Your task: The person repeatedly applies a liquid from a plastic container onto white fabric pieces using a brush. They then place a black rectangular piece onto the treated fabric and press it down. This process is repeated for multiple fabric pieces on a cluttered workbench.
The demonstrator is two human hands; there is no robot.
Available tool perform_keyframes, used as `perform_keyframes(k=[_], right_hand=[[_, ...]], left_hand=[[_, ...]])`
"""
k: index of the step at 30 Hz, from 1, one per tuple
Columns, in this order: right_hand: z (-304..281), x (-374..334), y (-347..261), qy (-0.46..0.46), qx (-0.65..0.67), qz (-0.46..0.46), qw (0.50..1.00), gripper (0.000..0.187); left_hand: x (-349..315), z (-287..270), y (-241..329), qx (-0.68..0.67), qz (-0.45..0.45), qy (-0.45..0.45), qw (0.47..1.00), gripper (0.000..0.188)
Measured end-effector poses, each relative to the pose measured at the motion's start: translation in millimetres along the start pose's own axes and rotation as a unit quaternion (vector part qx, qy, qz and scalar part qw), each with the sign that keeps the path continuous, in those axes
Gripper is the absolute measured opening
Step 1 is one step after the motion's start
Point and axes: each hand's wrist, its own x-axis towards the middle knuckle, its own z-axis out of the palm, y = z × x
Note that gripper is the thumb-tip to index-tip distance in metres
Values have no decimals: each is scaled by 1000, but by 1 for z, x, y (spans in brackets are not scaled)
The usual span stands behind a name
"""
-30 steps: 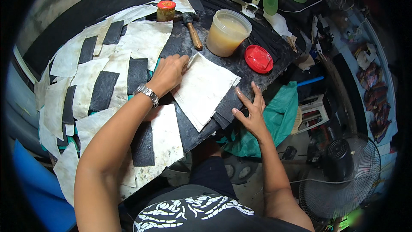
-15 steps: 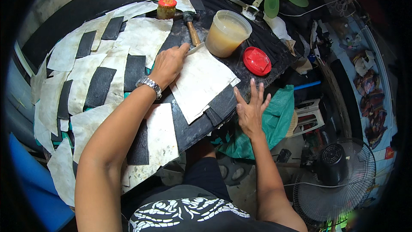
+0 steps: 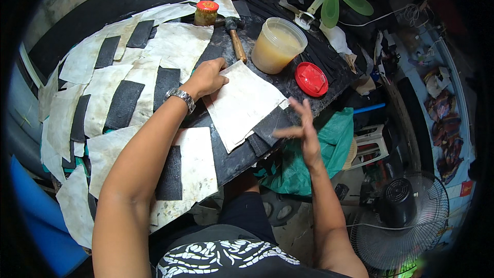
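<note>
pale sheet flat on dark worktop, near edge, atop black strips. left hand pressing its far corner, fingers curled down on it. right hand lifted off (blurred), fingers spread, holding nothing. prob smoothing/positioning step; next calls for right palm back down w/ even pressure.
</note>
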Motion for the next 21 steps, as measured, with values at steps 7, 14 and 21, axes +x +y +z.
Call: perform_keyframes(k=[7,14,21], right_hand=[[22,51,-5,-53,-420,109,899,65],[35,29,-25,-99,-455,41,884,64],[13,44,-4,-71,-470,-8,880,44]], left_hand=[[-2,-4,0,-57,-40,-27,997,28],[-1,-5,-7,-136,-78,-57,986,28],[-2,-7,-8,-112,-26,-32,993,28]])
